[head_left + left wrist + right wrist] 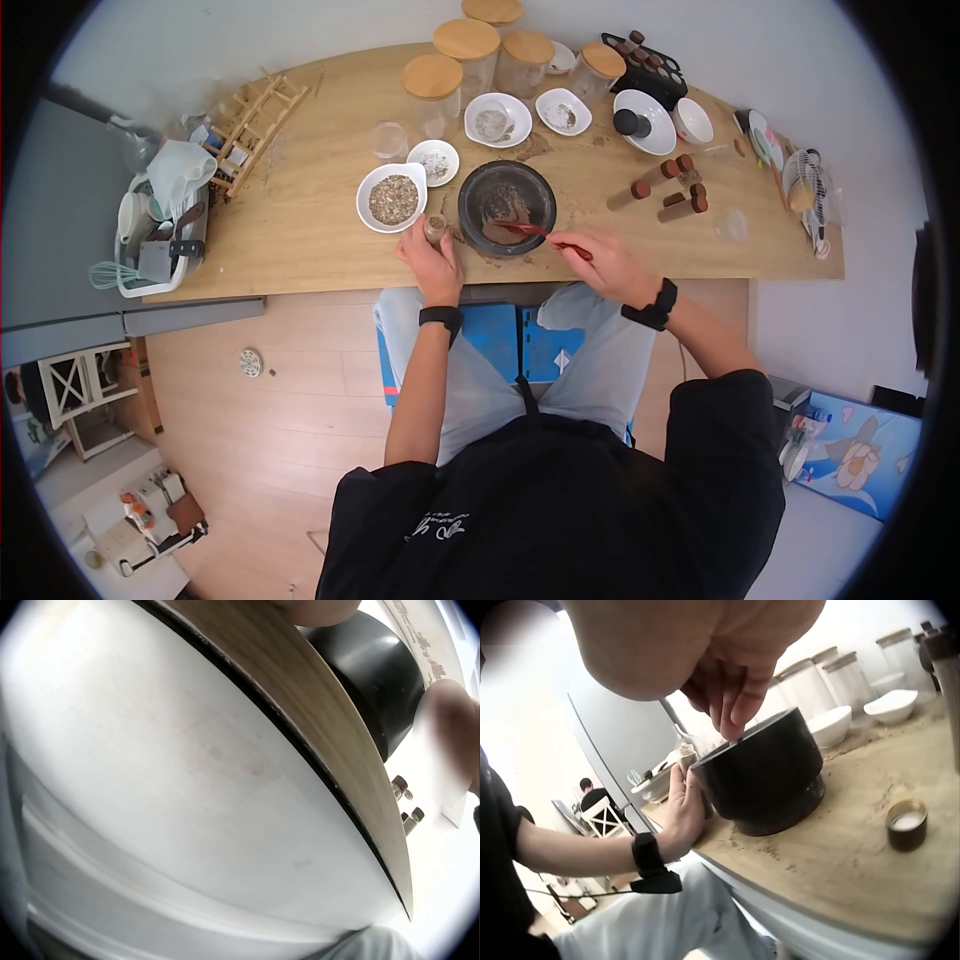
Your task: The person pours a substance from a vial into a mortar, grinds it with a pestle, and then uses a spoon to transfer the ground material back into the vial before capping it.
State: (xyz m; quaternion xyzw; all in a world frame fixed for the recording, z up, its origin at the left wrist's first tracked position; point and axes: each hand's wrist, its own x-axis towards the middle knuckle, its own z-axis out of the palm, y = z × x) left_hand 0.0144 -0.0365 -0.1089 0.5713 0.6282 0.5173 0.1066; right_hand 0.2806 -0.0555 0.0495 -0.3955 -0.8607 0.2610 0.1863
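Note:
A black mortar [468, 190] stands near the table's front edge, brown powder [503, 205] inside it. My right hand [612, 270] pinches the handle of a red spoon [527, 229], whose bowl is down in the powder. Just left of the mortar, my left hand [432, 268] grips a small glass bottle [435, 228], uncapped and upright, with brown contents. In the right wrist view the fingers of the right hand [735, 690] hang over the mortar [757, 772], and the bottle's mouth [686, 750] shows beyond it. The left wrist view hides the bottle.
A white bowl of brown flakes [394, 200] sits beside the left hand, a small white dish [440, 150] behind it. Wooden-lidded jars [432, 78] line the back. Dark-capped bottles [684, 205] stand to the right. A loose cap [907, 832] lies near the mortar.

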